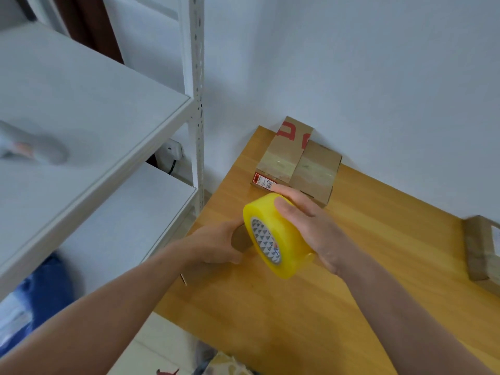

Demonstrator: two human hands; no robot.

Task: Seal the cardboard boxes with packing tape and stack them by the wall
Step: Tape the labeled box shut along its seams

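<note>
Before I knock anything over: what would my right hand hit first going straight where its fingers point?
Probably the red-labelled box by the wall; the right hand, holding the tape roll, points at its near end.

To our left we see a white metal shelf unit (130,223) with a perforated post (196,104). Its upper shelf (89,109) carries a blurred grey object (32,147) we cannot make out. Behind the post, a white socket (170,154) holds a plug with a black cable. Just beside the unit stands a yellowish wooden table (351,307). A blue thing (46,282) lies under the shelves, and a patterned cloth (227,365) shows at the bottom edge.
</note>
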